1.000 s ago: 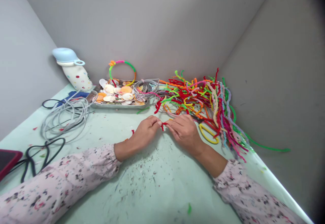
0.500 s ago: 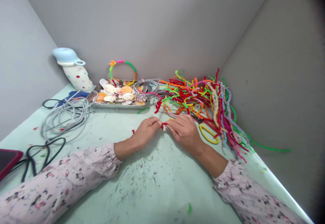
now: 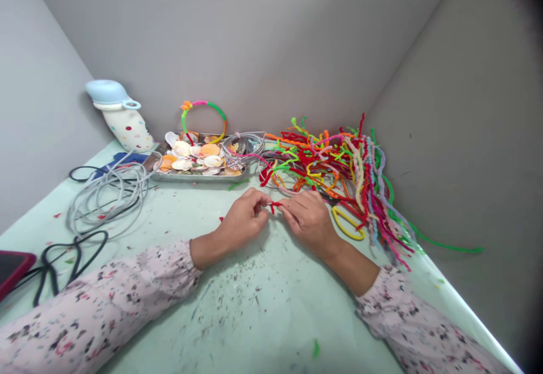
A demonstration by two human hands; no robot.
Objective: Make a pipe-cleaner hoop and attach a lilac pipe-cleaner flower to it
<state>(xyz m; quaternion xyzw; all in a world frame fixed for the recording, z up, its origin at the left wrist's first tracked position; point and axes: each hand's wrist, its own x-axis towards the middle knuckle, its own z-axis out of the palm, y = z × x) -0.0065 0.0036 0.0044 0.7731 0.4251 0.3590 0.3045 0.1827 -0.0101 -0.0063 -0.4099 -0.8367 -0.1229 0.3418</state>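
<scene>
A short twisted piece of red pipe cleaner (image 3: 275, 205) spans the small gap between my two hands, above the middle of the table. My right hand (image 3: 311, 218) pinches its right end between thumb and fingertips. At the other end, my left hand (image 3: 241, 221) has its curled fingertips on the piece, with the thumb lowered a little from the index finger. What lies inside the left fingers is partly hidden. Just beyond my right hand, a yellow pipe cleaner loop (image 3: 348, 224) lies on the table.
Many coloured pipe cleaners (image 3: 326, 159) are heaped at back right. A metal tray (image 3: 199, 177) of shells, with a colourful hoop (image 3: 204, 102), stands at the back. Left are a bottle (image 3: 127, 125), grey cords (image 3: 106, 198), a black cable (image 3: 76, 249) and a red-edged device (image 3: 17, 266).
My left thumb has dropped away from the index finger, and the left fingers have shifted slightly upward. More of the red pipe cleaner shows between the hands. The right hand is almost unmoved.
</scene>
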